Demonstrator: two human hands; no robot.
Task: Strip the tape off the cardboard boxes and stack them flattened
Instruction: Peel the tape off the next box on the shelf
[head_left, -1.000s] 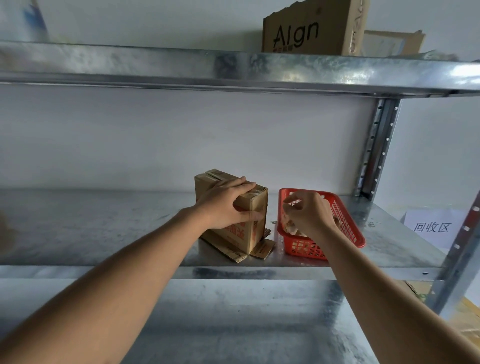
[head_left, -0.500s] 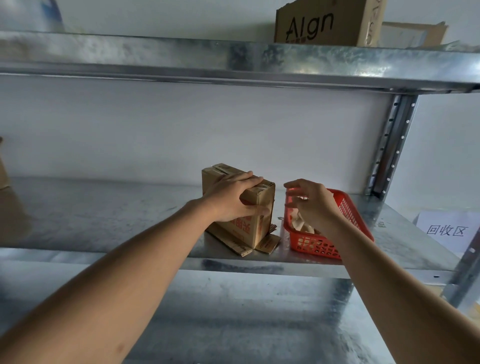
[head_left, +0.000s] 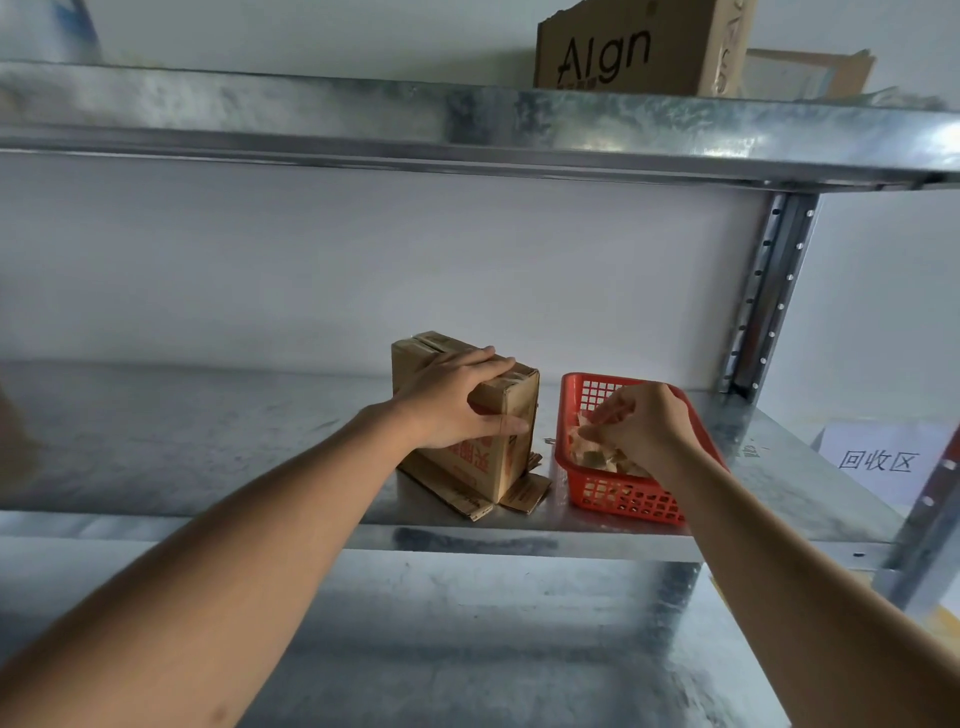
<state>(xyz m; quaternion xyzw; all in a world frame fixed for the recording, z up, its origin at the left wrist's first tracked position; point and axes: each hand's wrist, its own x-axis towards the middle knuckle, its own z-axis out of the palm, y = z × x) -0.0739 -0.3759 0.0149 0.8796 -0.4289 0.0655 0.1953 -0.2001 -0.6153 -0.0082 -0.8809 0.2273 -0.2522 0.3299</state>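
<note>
The right hand (head_left: 644, 423) reaches into the red basket (head_left: 618, 493) and hides much of what lies inside. Its fingers are curled toward crumpled pale scraps (head_left: 597, 452), which look like stripped tape; the fingertips seem to pinch one scrap, though the contact is hard to make out. More scraps show through the basket's lattice wall at its near end. The basket sits on the middle metal shelf (head_left: 208, 457), at about 3 o'clock from the small cardboard box (head_left: 483, 467), just beside it but apart.

The box stands upright at the centre of the shelf, its long axis running from 5 o'clock near the viewer toward 11 o'clock at the wall. Red printed characters on its near face are partly covered. Its bottom flaps (head_left: 519, 493) splay out flat on the shelf. The left hand (head_left: 457, 402) grips the box's top corner, fingers laid along the top and thumb curled down over the near face.

On the upper shelf at 1 o'clock a larger carton (head_left: 639, 49) is cut off by the frame's top edge. At 3 o'clock a white paper sign (head_left: 878, 460) is partly hidden behind a shelf post (head_left: 930, 514).
</note>
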